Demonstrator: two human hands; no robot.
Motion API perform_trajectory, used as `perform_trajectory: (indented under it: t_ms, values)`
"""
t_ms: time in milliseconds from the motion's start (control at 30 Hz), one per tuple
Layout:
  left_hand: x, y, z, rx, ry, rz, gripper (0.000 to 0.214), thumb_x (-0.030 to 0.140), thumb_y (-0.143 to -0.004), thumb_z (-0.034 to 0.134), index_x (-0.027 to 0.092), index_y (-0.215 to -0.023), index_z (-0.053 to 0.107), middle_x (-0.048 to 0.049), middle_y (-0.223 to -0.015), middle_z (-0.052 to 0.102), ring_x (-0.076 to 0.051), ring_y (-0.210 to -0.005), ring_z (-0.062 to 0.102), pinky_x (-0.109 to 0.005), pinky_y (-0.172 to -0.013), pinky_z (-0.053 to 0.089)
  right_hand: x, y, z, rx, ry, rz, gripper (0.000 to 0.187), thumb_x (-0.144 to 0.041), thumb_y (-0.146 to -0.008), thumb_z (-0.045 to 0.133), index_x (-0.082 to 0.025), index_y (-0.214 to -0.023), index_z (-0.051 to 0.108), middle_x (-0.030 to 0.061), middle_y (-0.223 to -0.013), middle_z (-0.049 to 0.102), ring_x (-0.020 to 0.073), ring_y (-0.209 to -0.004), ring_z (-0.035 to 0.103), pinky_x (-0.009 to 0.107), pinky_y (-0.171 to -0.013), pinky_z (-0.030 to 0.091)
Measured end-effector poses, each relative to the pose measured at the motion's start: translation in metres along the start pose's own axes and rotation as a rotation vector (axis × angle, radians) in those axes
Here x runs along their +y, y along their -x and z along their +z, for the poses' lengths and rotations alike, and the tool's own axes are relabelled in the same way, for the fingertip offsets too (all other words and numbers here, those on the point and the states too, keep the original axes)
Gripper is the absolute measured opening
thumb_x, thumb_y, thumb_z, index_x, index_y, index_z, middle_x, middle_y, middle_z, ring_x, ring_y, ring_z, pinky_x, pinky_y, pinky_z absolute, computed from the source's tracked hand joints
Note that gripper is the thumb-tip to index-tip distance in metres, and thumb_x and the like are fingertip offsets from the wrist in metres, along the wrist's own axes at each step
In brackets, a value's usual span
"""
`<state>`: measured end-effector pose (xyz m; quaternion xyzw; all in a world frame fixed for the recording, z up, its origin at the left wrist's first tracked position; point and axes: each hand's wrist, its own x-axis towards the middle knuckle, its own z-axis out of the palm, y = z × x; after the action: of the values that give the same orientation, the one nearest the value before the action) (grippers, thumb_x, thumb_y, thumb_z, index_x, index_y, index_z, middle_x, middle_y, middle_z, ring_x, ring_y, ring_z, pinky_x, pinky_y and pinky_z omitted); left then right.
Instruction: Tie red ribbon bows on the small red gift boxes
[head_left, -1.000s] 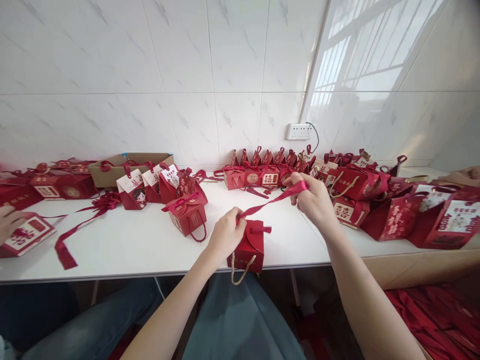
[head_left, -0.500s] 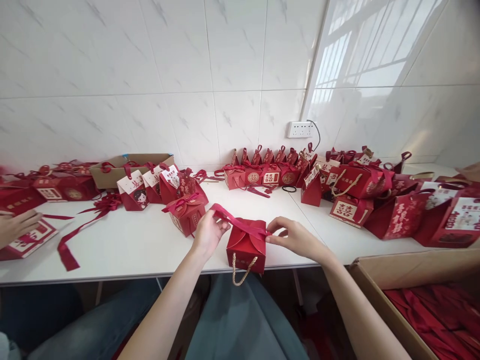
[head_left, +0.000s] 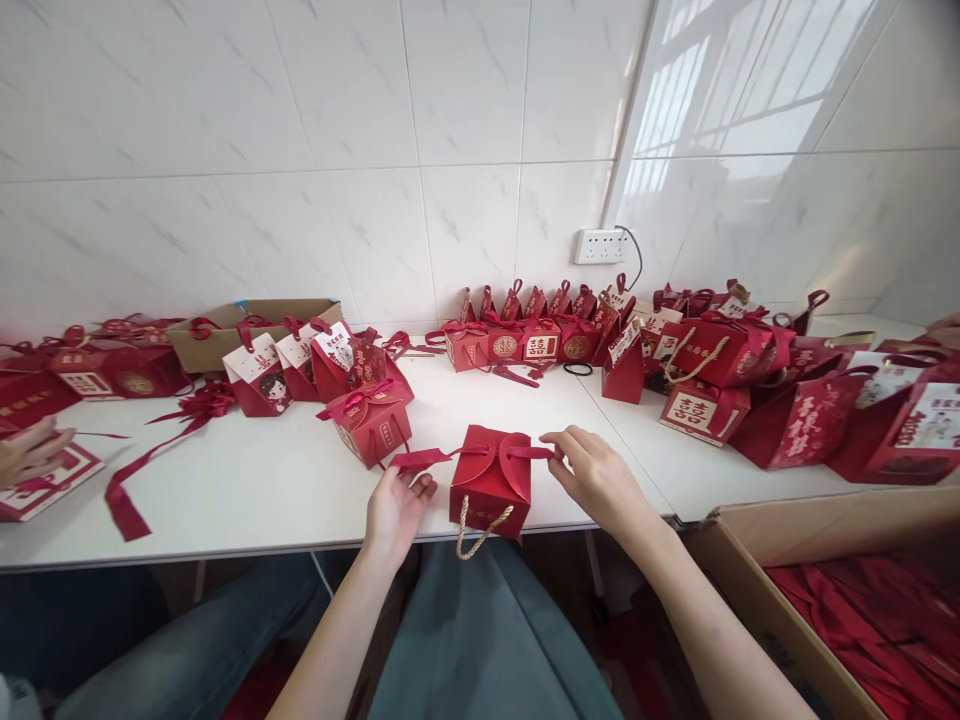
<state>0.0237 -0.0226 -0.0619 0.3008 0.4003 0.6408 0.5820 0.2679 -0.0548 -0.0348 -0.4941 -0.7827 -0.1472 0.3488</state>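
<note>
A red gift box (head_left: 487, 505) with a gold rope handle (head_left: 480, 545) stands at the table's front edge, its curved top flaps folded together. A dark red ribbon (head_left: 424, 459) passes through the flaps and sticks out on both sides. At the box's left, my left hand (head_left: 399, 510) pinches one ribbon end between thumb and fingers. My right hand (head_left: 596, 480) has the other end pinched close to the right flap. Just left of my left hand is another red box (head_left: 371, 425) with a tied bow on top.
Finished-looking red boxes (head_left: 540, 345) line the wall, with more piled at the right (head_left: 787, 410). A carton (head_left: 731, 545) of red flat pieces stands at the lower right. A co-worker's hand (head_left: 34, 450) rests on a box at far left, near a loose ribbon (head_left: 127, 500).
My hands have moved apart, drawing the ribbon from a raised strip across the top to lower ends at either side. The box stays at the table edge.
</note>
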Motion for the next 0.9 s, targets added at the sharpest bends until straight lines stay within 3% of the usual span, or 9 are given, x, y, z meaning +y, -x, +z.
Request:
perform_trajectory:
  t_ms: [100, 300, 500, 600, 667, 767, 833, 900]
  values:
    - [0.002, 0.003, -0.004, -0.031, -0.140, -0.011, 0.024, 0.037, -0.068, 0.055, 0.014, -0.075, 0.058, -0.0033, -0.067, 0.061, -0.012, -0.053, 0.052, -0.028, -0.056, 0.046, 0.000, -0.002, -0.004, 0.108, 0.127, -0.047, 0.018, -0.008, -0.085, 0.042, -0.017, -0.080, 0.058, 0.0054, -0.071, 0.057, 0.0184, -0.064, 0.052, 0.030, -0.060, 0.042]
    - [0.009, -0.002, -0.014, -0.055, -0.362, 0.023, 0.029, 0.042, -0.069, 0.053, 0.014, -0.069, 0.059, -0.0012, -0.057, 0.058, -0.011, -0.044, 0.049, -0.025, -0.046, 0.039, 0.002, -0.008, -0.017, 0.246, 0.123, 0.051, 0.008, -0.014, -0.084, 0.048, -0.019, -0.084, 0.054, 0.0081, -0.082, 0.057, 0.0218, -0.076, 0.054, 0.033, -0.067, 0.046]
    - [0.019, -0.009, -0.028, 0.045, -0.581, 0.144, 0.029, 0.041, -0.070, 0.057, 0.016, -0.055, 0.053, -0.0013, -0.048, 0.056, -0.013, -0.042, 0.049, -0.025, -0.046, 0.039, 0.019, -0.001, -0.028, 0.412, 0.218, 0.092, 0.010, -0.015, -0.085, 0.049, -0.020, -0.077, 0.053, 0.0037, -0.065, 0.056, 0.0185, -0.064, 0.053, 0.030, -0.063, 0.044]
    - [0.024, -0.010, -0.029, 0.053, -0.551, 0.133, 0.027, 0.037, -0.067, 0.060, 0.018, -0.051, 0.049, -0.0006, -0.046, 0.055, -0.012, -0.041, 0.049, -0.025, -0.047, 0.040, 0.020, 0.006, -0.029, 0.347, 0.204, 0.257, 0.009, -0.020, -0.083, 0.048, -0.019, -0.077, 0.055, -0.0014, -0.050, 0.049, 0.0147, -0.047, 0.048, 0.026, -0.050, 0.039]
    - [0.026, -0.009, -0.027, 0.036, -0.496, 0.102, 0.028, 0.038, -0.066, 0.059, 0.018, -0.051, 0.047, 0.0001, -0.046, 0.054, -0.013, -0.042, 0.049, -0.026, -0.049, 0.042, 0.017, 0.009, -0.029, 0.226, 0.095, 0.404, 0.017, -0.020, -0.080, 0.044, -0.018, -0.090, 0.058, -0.0029, -0.046, 0.051, 0.0135, -0.039, 0.046, 0.026, -0.045, 0.036]
    - [0.031, -0.008, -0.023, -0.001, -0.342, 0.047, 0.030, 0.038, -0.064, 0.062, 0.018, -0.050, 0.044, 0.0007, -0.047, 0.054, -0.012, -0.046, 0.051, -0.027, -0.051, 0.045, 0.007, 0.011, -0.029, 0.047, -0.279, 0.581, 0.041, -0.018, -0.080, 0.036, -0.017, -0.118, 0.052, -0.0006, -0.055, 0.063, 0.0152, -0.045, 0.058, 0.027, -0.049, 0.046]
    - [0.035, -0.007, -0.019, -0.021, -0.210, 0.018, 0.033, 0.035, -0.062, 0.066, 0.018, -0.048, 0.041, 0.0008, -0.048, 0.055, -0.012, -0.048, 0.051, -0.026, -0.052, 0.045, 0.002, 0.012, -0.028, -0.010, -0.552, 0.676, 0.042, -0.020, -0.081, 0.037, -0.018, -0.120, 0.052, 0.0033, -0.071, 0.069, 0.0170, -0.053, 0.064, 0.030, -0.053, 0.051]
    - [0.039, -0.008, -0.015, -0.027, -0.125, 0.014, 0.035, 0.032, -0.060, 0.069, 0.018, -0.047, 0.039, 0.0008, -0.050, 0.056, -0.012, -0.049, 0.052, -0.025, -0.053, 0.046, 0.000, 0.011, -0.028, 0.017, -0.773, 0.730, 0.036, -0.024, -0.078, 0.045, -0.018, -0.111, 0.059, 0.0072, -0.089, 0.070, 0.0200, -0.066, 0.067, 0.034, -0.058, 0.055]
